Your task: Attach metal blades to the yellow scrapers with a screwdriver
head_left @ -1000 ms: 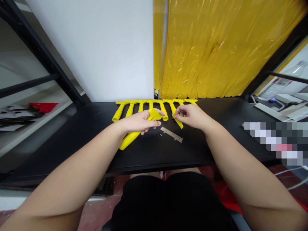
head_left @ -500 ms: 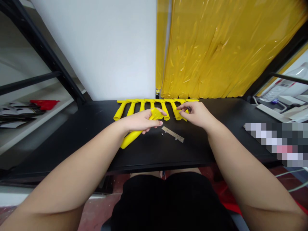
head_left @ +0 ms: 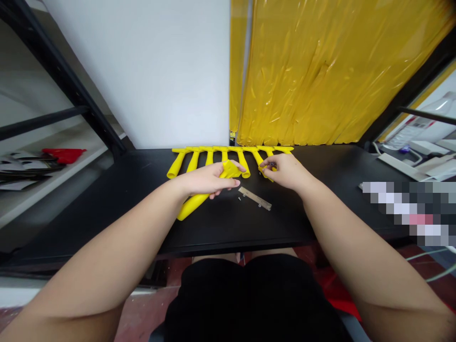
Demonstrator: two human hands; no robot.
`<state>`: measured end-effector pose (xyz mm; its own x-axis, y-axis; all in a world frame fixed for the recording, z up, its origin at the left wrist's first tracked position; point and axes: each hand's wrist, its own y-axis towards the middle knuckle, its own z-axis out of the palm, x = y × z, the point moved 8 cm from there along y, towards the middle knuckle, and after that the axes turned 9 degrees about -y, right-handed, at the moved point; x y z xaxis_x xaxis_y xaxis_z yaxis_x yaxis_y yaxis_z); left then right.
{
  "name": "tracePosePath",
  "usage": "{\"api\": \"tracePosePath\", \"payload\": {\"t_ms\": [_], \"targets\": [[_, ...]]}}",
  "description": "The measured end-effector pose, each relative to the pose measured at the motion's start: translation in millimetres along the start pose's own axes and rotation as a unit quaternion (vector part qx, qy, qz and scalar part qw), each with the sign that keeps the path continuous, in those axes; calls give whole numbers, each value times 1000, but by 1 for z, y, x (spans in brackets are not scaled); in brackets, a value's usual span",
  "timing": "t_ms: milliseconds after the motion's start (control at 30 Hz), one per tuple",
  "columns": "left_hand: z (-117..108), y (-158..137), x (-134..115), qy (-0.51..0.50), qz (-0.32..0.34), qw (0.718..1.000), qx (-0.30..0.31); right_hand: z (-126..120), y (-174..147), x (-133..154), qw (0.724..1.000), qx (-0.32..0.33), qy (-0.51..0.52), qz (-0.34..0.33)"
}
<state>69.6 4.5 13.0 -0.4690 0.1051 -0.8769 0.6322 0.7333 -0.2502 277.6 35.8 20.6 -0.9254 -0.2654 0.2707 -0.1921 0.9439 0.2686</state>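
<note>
My left hand is closed around a yellow plastic scraper handle, its wide head up by the fingertips and its rounded grip slanting down to the left. My right hand hovers at the right end of a row of similar yellow handles, fingers bent into a pinch. Whatever lies between those fingertips is too small to make out. A flat, narrow blade-like strip lies on the black table between my hands. Beside it are a tiny screw and small ring-shaped pieces.
The black table meets a white panel and yellow plastic sheeting at its back. At left, a shelf holds a red item and dark packets. On the right stand a clear bottle and white trays.
My right hand has shifted slightly left, its fingertips drawing closer together beside the row. My left hand keeps hold of the scraper handle almost unmoved.
</note>
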Motion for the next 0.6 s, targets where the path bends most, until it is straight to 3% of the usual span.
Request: {"api": "tracePosePath", "payload": {"t_ms": [267,600], "targets": [[0,0,-1,2,8,1000,0,5,0,-2,999,22,-11,-23],[-1,0,0,4,-1,1000,-1,-4,-2,-3,1000,11,-13,1]]}}
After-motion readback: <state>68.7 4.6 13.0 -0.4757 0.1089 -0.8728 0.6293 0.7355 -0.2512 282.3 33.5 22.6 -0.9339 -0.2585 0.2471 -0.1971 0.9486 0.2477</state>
